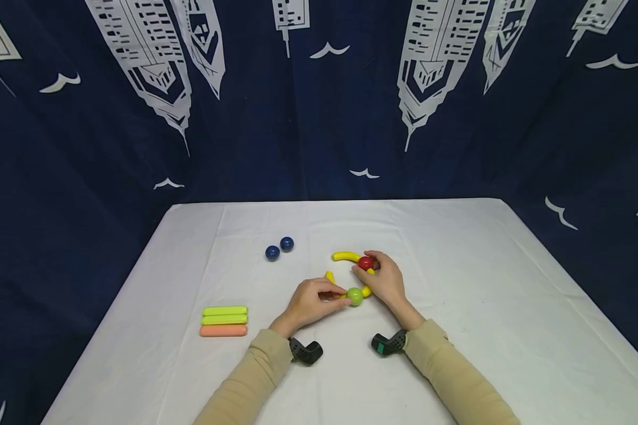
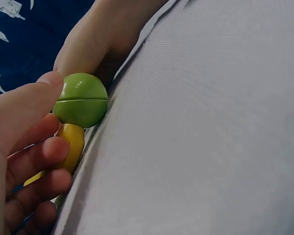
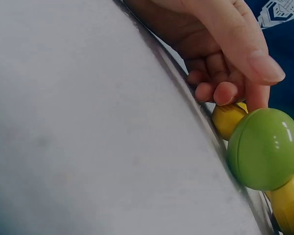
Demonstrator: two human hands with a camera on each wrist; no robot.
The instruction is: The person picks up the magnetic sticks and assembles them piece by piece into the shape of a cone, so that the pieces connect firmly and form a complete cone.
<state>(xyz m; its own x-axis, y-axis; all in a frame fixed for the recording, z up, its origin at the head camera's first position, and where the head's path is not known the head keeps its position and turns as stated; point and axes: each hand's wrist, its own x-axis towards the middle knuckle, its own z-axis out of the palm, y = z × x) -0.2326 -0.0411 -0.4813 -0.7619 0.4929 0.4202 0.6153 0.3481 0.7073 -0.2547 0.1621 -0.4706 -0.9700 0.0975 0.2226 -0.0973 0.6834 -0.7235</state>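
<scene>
On the white cloth, curved yellow rods and two balls form a partial ring. My left hand [image 1: 315, 300] is at its near side, thumb against the green ball [image 1: 355, 296] and curled fingers beside the adjoining yellow rod [image 2: 74, 142]. A groove runs round the green ball. At the far right of the ring, the thumb and fingers of my right hand [image 1: 385, 278] hold the red ball [image 1: 365, 263], which is hidden in the right wrist view. One curved yellow rod [image 1: 345, 256] extends left from the red ball; another yellow rod [image 1: 368, 291] lies between the two balls.
Two dark blue balls [image 1: 279, 248] sit farther back on the left. Closer in, two lime-green sticks [image 1: 224, 315] and an orange stick [image 1: 223, 330] lie side by side. A navy curtain [image 1: 298, 118] with white printed buildings hangs behind the table [image 1: 457, 236].
</scene>
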